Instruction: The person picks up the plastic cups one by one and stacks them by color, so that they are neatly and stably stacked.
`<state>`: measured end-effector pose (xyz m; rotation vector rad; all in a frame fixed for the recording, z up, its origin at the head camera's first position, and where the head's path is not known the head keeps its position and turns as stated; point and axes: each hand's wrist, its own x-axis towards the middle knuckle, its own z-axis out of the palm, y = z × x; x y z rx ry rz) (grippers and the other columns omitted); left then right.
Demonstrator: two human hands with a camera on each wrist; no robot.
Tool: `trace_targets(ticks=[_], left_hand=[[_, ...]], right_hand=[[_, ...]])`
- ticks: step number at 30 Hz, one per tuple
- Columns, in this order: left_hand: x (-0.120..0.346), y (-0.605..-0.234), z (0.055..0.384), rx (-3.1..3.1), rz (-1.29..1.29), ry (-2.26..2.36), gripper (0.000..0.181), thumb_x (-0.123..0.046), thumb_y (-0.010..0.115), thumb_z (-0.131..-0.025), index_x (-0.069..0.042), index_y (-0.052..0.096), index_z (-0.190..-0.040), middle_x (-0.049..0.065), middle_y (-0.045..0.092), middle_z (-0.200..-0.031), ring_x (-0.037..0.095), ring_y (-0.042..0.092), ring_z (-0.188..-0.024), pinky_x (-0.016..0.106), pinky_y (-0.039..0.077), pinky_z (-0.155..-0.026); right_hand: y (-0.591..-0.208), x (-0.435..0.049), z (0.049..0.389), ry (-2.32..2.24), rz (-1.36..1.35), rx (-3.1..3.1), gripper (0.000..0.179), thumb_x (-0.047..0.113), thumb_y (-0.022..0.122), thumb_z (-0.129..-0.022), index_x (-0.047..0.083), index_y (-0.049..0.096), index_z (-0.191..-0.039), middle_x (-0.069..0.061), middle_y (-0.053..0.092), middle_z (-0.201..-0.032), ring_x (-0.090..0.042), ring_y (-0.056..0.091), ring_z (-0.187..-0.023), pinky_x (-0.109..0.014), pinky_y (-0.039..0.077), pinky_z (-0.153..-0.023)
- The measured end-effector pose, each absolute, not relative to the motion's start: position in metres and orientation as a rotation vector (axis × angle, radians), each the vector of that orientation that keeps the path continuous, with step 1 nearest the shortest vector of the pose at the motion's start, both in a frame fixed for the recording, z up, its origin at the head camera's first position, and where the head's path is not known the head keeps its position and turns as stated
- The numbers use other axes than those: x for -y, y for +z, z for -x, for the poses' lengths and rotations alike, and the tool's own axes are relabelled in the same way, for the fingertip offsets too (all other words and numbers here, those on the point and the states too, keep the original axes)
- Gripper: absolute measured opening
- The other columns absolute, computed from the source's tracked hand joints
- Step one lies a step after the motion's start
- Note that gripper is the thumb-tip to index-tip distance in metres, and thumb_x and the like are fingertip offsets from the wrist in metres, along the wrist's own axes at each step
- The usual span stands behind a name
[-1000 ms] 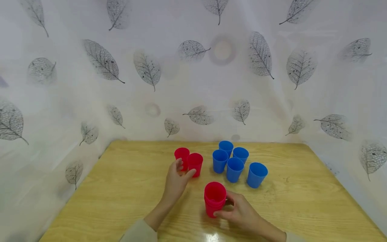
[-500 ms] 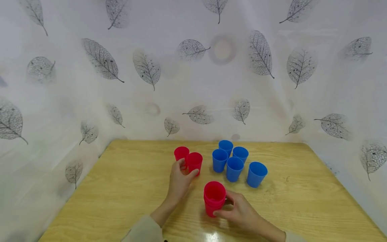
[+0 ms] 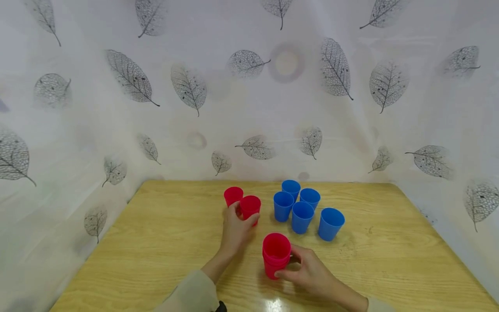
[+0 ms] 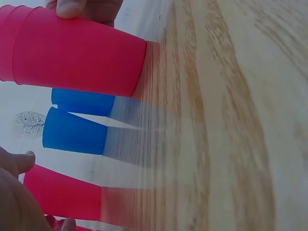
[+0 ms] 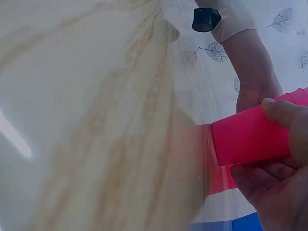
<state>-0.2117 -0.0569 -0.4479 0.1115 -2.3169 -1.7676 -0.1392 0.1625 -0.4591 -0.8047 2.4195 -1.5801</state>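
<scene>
While five blue cups stand farther back on the table, the right hand grips an upright, nested red stack closest to the person, mouth up, axis vertical; the left hand curls round the nearer of two upright red cups.
</scene>
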Motion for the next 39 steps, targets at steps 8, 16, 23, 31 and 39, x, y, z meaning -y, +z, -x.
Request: trace_targets(ticks=[8, 16, 23, 31, 39], left_hand=[[0.052, -0.448, 0.212, 2.392, -0.220, -1.665, 0.071, -0.028, 0.081, -0.091, 0.001, 0.045, -0.145, 0.019, 0.055, -0.143, 0.036, 0.053, -0.132, 0.053, 0.046, -0.111], [0.050, -0.453, 0.213, 2.423, -0.269, -1.626, 0.073, -0.032, 0.081, -0.090, -0.002, 0.046, -0.146, 0.017, 0.056, -0.143, 0.035, 0.054, -0.132, 0.055, 0.047, -0.109], [0.048, -0.457, 0.217, 2.452, -0.310, -1.642, 0.074, -0.033, 0.080, -0.091, -0.006, 0.045, -0.149, 0.016, 0.057, -0.144, 0.035, 0.056, -0.130, 0.057, 0.048, -0.107], [0.051, -0.457, 0.217, 2.429, -0.254, -1.629, 0.068, -0.036, 0.079, -0.092, -0.008, 0.049, -0.147, 0.011, 0.064, -0.135, 0.031, 0.062, -0.120, 0.053, 0.052, -0.102], [0.062, -0.443, 0.207, 2.342, -0.084, -1.859, 0.065, -0.026, 0.078, -0.094, -0.001, 0.048, -0.146, 0.015, 0.061, -0.134, 0.033, 0.060, -0.119, 0.045, 0.057, -0.098]], right_hand=[[-0.458, -0.162, 0.139, -1.568, 0.780, -2.412, 0.053, 0.021, 0.084, -0.089, 0.008, 0.062, -0.135, -0.001, 0.072, -0.124, -0.013, 0.068, -0.109, -0.026, 0.057, -0.093], [-0.457, -0.162, 0.139, -1.556, 0.769, -2.422, 0.053, 0.022, 0.084, -0.089, 0.008, 0.063, -0.135, -0.001, 0.072, -0.123, -0.013, 0.068, -0.109, -0.025, 0.057, -0.093], [-0.456, -0.161, 0.139, -1.563, 0.784, -2.421, 0.053, 0.022, 0.084, -0.089, 0.007, 0.062, -0.135, -0.002, 0.072, -0.124, -0.013, 0.068, -0.109, -0.025, 0.057, -0.093], [-0.456, -0.162, 0.139, -1.559, 0.774, -2.421, 0.052, 0.022, 0.084, -0.089, 0.008, 0.063, -0.135, -0.001, 0.072, -0.124, -0.013, 0.068, -0.109, -0.025, 0.057, -0.092], [-0.456, -0.162, 0.139, -1.553, 0.754, -2.410, 0.053, 0.022, 0.084, -0.089, 0.008, 0.062, -0.135, -0.002, 0.072, -0.124, -0.013, 0.068, -0.109, -0.024, 0.056, -0.093]])
